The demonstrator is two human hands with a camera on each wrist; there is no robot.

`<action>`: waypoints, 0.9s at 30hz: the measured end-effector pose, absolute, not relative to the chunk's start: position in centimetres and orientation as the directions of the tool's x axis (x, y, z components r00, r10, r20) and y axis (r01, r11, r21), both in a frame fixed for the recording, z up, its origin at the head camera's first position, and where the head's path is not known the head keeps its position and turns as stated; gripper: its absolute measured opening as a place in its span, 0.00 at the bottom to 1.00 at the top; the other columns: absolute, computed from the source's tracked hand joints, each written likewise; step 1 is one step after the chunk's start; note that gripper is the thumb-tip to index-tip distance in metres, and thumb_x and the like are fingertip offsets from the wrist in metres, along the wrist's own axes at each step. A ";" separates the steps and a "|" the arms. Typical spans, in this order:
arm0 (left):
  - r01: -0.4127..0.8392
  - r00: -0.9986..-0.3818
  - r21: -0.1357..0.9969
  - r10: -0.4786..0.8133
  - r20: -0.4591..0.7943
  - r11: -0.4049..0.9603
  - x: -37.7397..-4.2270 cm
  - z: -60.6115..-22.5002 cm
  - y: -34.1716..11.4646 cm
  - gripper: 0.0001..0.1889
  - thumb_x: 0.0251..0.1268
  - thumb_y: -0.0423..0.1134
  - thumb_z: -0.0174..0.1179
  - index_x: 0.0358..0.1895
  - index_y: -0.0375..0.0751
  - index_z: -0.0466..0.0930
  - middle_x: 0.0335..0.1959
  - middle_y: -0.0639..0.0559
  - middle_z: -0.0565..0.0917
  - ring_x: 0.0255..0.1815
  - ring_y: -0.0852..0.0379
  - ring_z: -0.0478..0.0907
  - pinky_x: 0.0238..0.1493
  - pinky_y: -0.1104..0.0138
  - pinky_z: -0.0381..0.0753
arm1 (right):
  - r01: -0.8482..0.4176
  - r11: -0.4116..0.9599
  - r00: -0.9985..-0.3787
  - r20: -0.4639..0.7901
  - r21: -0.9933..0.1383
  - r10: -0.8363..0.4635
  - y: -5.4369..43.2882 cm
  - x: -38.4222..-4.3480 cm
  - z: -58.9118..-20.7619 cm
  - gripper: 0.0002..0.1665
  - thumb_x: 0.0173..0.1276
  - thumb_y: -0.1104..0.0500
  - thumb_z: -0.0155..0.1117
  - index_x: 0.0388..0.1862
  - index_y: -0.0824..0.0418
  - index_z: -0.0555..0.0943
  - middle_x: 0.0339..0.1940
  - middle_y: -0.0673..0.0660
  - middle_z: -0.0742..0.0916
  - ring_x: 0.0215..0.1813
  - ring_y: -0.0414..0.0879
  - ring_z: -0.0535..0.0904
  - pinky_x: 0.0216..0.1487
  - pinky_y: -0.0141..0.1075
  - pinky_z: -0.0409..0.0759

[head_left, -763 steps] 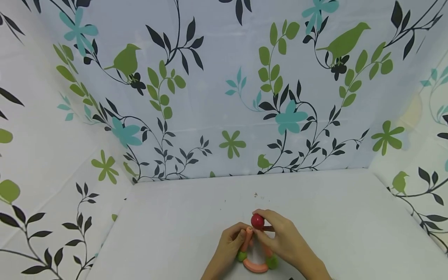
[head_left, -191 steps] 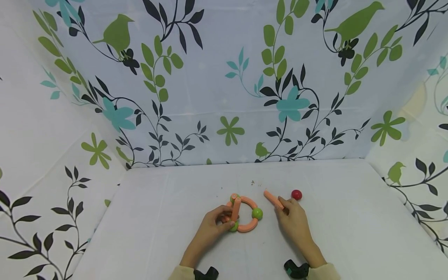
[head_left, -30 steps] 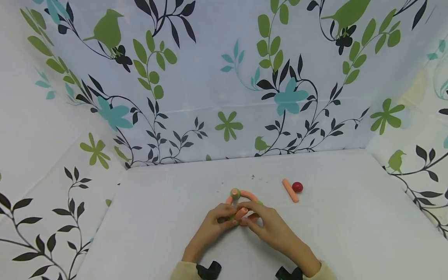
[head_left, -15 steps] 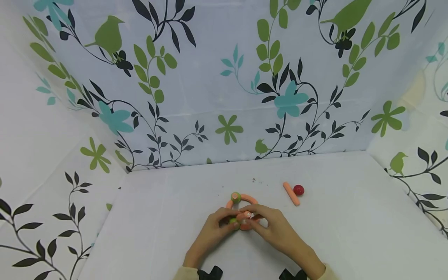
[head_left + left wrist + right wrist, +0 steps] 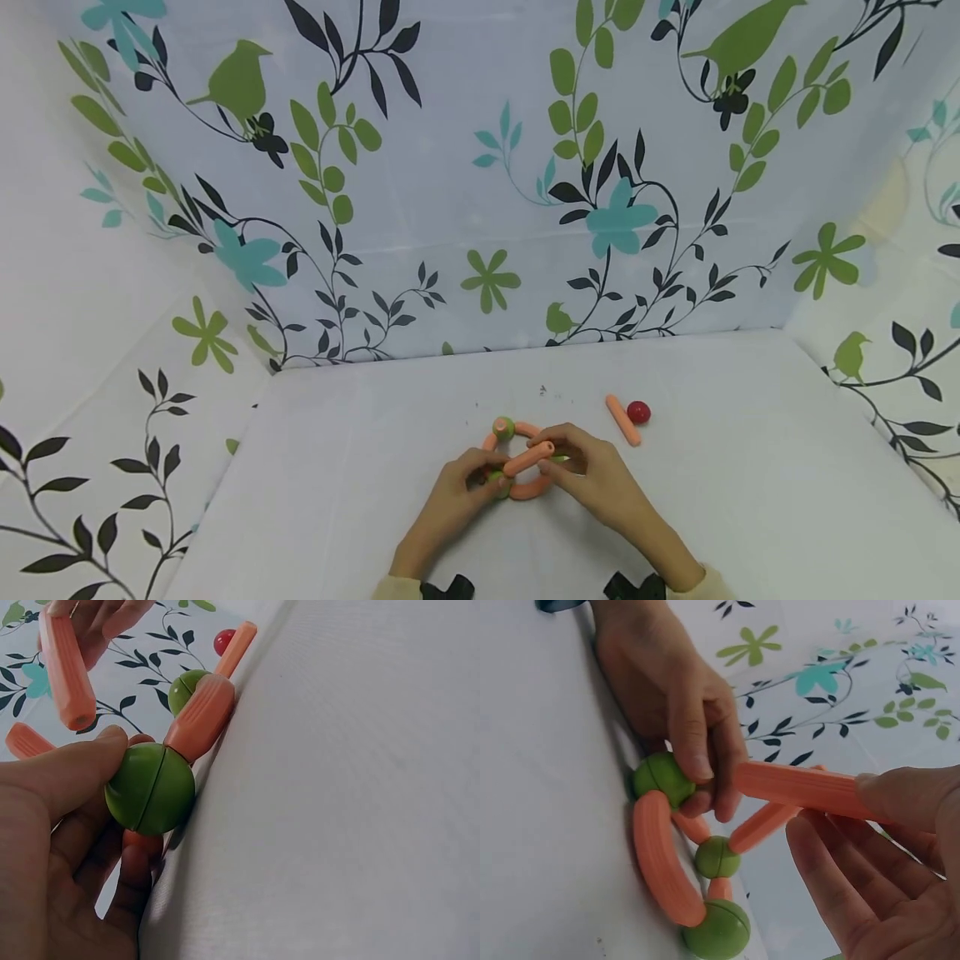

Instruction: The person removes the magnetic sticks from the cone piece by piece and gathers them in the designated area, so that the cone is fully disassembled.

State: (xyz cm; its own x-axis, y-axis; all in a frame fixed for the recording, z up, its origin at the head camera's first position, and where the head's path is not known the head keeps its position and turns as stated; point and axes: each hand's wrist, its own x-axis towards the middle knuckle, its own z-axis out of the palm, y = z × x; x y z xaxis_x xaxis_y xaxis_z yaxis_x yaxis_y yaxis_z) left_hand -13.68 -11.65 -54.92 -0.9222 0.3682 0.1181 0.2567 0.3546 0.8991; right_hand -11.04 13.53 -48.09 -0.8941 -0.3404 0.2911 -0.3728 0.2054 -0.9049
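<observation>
A ring of curved orange rods (image 5: 529, 489) and green balls lies on the white table. My left hand (image 5: 459, 487) grips the ring's near-left green ball (image 5: 150, 787) between thumb and fingers. Between thumb and fingertips, my right hand (image 5: 592, 471) pinches a straight orange rod (image 5: 802, 787). Both wrist views show that rod's far end free, with a gap to the gripped ball. From the ring's back green ball (image 5: 718, 856), another straight rod (image 5: 763, 823) stands up. A further green ball (image 5: 718, 930) is partly hidden by my right hand in the head view.
To the right, a loose straight orange rod (image 5: 623, 420) lies beside a red ball (image 5: 639, 412) on the white table (image 5: 337, 467). Behind the table hangs a patterned cloth (image 5: 420, 192). A black device (image 5: 448, 587) sits at the left wrist, another (image 5: 634, 586) at the right.
Over the last second my right hand has drawn the straight rod away from the gripped ball, rightward. Compared with the oldest frame, the red ball has left my right hand for the table.
</observation>
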 end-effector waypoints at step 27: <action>0.386 -0.885 0.805 0.428 0.184 0.451 -14.6 -52.2 -10.2 0.09 0.71 0.39 0.67 0.51 0.51 0.88 0.37 0.61 0.87 0.36 0.67 0.78 0.39 0.73 0.78 | -0.049 0.159 -0.941 -0.007 -0.986 -0.338 23.8 -17.2 -48.5 0.21 0.75 0.59 0.68 0.61 0.64 0.75 0.56 0.52 0.87 0.53 0.47 0.91 0.47 0.33 0.85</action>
